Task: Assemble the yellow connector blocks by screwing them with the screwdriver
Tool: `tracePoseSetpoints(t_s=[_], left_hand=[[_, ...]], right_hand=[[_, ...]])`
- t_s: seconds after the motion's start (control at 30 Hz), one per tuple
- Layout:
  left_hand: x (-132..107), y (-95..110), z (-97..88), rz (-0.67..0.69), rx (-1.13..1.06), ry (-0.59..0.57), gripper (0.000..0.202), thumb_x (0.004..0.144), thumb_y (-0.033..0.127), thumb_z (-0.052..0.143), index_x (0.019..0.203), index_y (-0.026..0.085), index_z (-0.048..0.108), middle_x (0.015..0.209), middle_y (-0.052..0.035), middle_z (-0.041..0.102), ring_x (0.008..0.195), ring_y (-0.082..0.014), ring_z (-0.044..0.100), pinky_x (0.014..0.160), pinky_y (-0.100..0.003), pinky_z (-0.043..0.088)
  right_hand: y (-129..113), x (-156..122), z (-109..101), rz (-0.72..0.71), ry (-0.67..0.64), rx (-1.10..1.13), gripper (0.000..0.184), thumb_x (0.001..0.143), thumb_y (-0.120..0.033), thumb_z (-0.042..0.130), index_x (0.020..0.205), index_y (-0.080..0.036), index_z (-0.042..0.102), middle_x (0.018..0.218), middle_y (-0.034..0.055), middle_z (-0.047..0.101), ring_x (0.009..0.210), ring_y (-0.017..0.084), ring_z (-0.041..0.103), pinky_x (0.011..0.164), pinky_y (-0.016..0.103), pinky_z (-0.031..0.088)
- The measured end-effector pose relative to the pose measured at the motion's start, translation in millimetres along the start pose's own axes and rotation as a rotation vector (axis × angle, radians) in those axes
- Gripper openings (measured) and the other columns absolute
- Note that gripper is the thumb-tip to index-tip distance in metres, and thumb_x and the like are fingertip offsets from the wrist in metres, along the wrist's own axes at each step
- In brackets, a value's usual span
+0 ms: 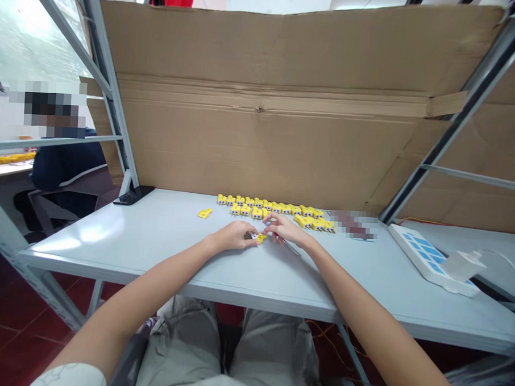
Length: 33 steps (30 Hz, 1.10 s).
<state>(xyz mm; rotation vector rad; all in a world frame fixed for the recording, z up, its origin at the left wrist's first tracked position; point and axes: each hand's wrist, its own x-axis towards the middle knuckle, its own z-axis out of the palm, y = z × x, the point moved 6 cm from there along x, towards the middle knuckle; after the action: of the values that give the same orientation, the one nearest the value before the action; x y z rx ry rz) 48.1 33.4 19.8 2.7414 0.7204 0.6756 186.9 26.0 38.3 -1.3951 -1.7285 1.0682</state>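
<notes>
Both my hands meet at the middle of the pale grey table. My left hand is closed in a pinch on a small yellow part with a dark metal bit beside it. My right hand is closed too, fingertips on the same yellow part from the right, and a thin grey tool sticks out under it. Just behind my hands lie two rows of several yellow parts. One loose yellow part lies apart to the left.
A cardboard sheet stands behind the table between grey rack posts. A white power strip with blue switches and a white adapter sit at the right. A dark object lies at the back left. Another person sits at the left.
</notes>
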Motion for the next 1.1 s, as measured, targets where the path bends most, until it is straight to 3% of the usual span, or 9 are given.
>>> tracePoseSetpoints(t_s=[0.23,0.43,0.5,0.67,0.77,1.1], left_hand=[[0,0,1.4,0.014,-0.002,0.002,0.029,0.083,0.033,0.066,0.106,0.016,0.068,0.095,-0.0078,0.072,0.081,-0.0174,0.065,0.077,-0.026,0.045],[0,0,1.2,0.007,0.0,0.002,0.03,0.083,0.033,0.065,0.107,0.015,0.068,0.096,-0.0092,0.072,0.082,-0.0183,0.065,0.077,-0.026,0.045],[0,0,0.7,-0.004,-0.007,0.006,0.029,0.083,0.034,0.065,0.106,0.015,0.068,0.096,-0.0091,0.072,0.082,-0.0182,0.065,0.078,-0.026,0.045],[0,0,0.6,-0.029,-0.022,-0.002,0.029,0.083,0.034,0.065,0.103,0.014,0.069,0.096,-0.0096,0.072,0.081,-0.0183,0.065,0.078,-0.026,0.046],[0,1,0.2,-0.026,-0.014,0.001,0.03,0.082,0.034,0.066,0.103,0.014,0.069,0.097,-0.0099,0.072,0.084,-0.0193,0.065,0.079,-0.027,0.046],[0,1,0.5,-0.014,-0.016,0.013,0.03,0.083,0.035,0.065,0.104,0.014,0.069,0.094,-0.0096,0.072,0.083,-0.0193,0.065,0.078,-0.026,0.045]], right_hand=[[-1,-1,4,-0.011,-0.034,-0.018,0.027,0.062,-0.015,0.058,0.087,-0.021,0.051,0.054,-0.0066,0.058,0.041,0.01,0.053,0.033,0.018,0.035],[1,1,2,-0.024,-0.046,-0.003,0.024,0.066,-0.018,0.059,0.087,-0.021,0.049,0.063,-0.0024,0.063,0.044,0.011,0.056,0.035,0.02,0.04],[0,5,-7,-0.1,0.059,0.065,0.026,0.068,-0.023,0.061,0.089,-0.022,0.046,0.069,-0.0012,0.064,0.049,0.012,0.059,0.039,0.022,0.045],[-8,0,-39,-0.374,0.476,0.328,0.045,0.073,-0.048,0.063,0.098,-0.026,0.034,0.078,-0.0029,0.063,0.064,0.013,0.065,0.063,0.032,0.057],[-11,-4,-42,-0.421,0.562,0.413,0.05,0.074,-0.054,0.062,0.099,-0.028,0.028,0.086,-0.0017,0.064,0.075,0.015,0.068,0.073,0.035,0.058],[-10,3,-19,-0.412,0.463,0.456,0.053,0.074,-0.057,0.064,0.098,-0.029,0.025,0.093,0.0003,0.065,0.083,0.016,0.07,0.085,0.037,0.056]])
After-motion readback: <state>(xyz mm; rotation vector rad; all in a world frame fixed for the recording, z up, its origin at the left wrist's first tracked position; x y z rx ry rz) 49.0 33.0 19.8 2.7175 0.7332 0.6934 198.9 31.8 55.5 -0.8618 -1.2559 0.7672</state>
